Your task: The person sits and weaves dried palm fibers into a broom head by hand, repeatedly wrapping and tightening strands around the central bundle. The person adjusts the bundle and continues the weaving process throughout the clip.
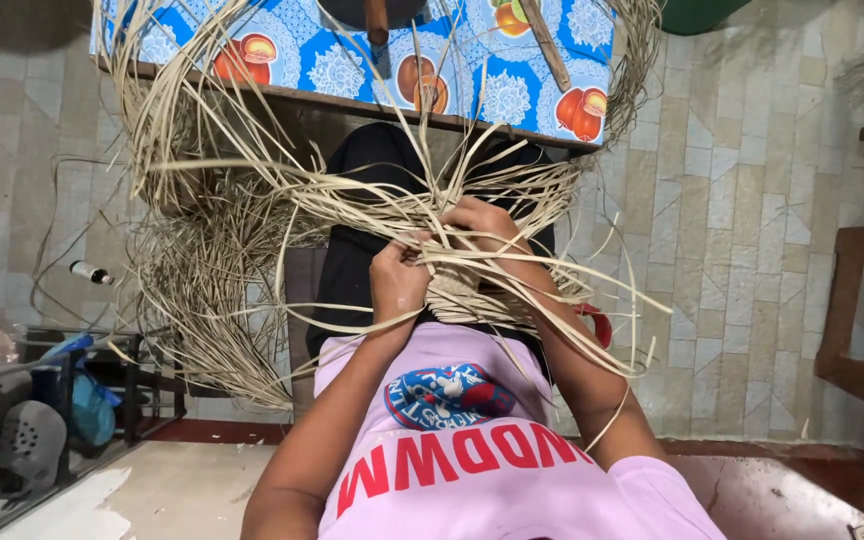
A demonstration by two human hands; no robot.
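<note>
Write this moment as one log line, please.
left hand: gripping pale flat straw strips | right hand: pinching strips | ahead: blue fruit-patterned tablecloth

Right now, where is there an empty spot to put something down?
The tiled floor on the right is bare, between the patterned tablecloth and the wooden frame. A smaller patch lies far left, around the small bottle. The lap is crowded: both the left hand and right hand grip pale straw strips spreading everywhere.

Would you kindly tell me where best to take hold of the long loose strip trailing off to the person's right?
Probably near the woven bundle, beside the right hand, coming from above: the strip is thin, flat and flexible, so its free end would flop.
</note>
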